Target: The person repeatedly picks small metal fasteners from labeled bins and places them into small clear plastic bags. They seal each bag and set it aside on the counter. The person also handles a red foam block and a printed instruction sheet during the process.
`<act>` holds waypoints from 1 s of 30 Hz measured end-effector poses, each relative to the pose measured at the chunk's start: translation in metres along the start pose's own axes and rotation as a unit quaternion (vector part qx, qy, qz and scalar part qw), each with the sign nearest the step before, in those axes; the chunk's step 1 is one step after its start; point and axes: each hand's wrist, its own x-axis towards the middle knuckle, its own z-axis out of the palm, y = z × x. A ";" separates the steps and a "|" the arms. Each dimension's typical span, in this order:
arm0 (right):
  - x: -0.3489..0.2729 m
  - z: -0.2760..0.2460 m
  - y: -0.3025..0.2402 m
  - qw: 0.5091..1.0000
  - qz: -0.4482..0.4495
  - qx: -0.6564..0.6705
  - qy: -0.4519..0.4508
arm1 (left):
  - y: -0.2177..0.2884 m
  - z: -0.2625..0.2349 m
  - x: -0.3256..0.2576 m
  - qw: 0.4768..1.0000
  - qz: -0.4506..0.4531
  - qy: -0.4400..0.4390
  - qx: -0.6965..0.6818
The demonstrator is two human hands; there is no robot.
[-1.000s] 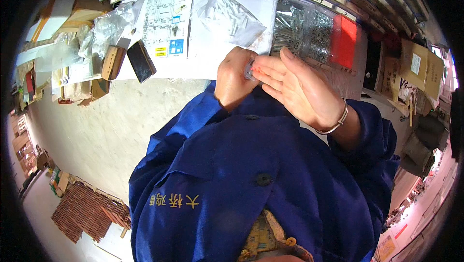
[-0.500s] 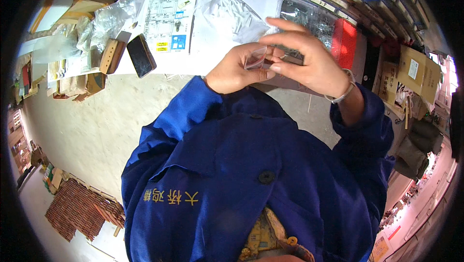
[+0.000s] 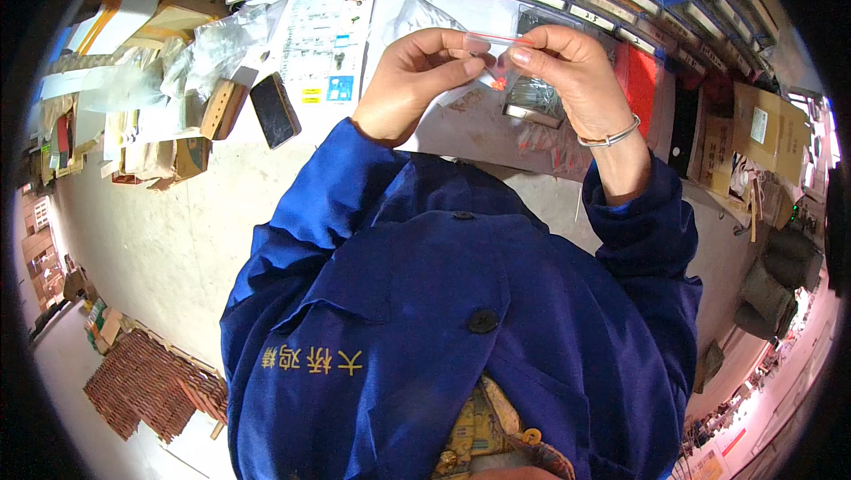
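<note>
So in the head view, the left hand has thumb and fingers pinched on one end of a small clear bag, and the right hand is pinching the other end. Bag's stretched between the fingertips, red-lined edge up top. Some little red bits show just below, between both grips, kinda blurry tbh.

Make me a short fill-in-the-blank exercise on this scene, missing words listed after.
1. The left hand and right hand hold a small clear plastic bag with a ____-coloured line along its top.
2. A silver metal bracelet circles the person's ____ wrist.
3. A black rectangular phone lies on the person's ____ side.

Missing words: red; right; left.
</note>
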 end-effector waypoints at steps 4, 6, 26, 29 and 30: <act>-0.001 0.002 -0.003 1.000 0.012 -0.007 0.011 | -0.001 0.005 0.007 0.997 0.027 0.057 0.037; -0.001 0.001 -0.003 1.000 0.007 0.006 0.017 | -0.002 0.007 0.007 0.996 0.045 0.067 0.042; -0.021 0.025 0.031 0.995 -0.017 -0.102 -0.017 | -0.022 0.016 -0.022 0.961 0.128 0.050 0.242; -0.030 0.025 0.041 0.997 -0.004 -0.076 -0.008 | -0.031 0.014 -0.034 0.976 0.093 0.093 0.173; -0.031 0.025 0.045 0.998 -0.002 -0.070 0.000 | -0.033 0.013 -0.037 0.981 0.069 0.113 0.144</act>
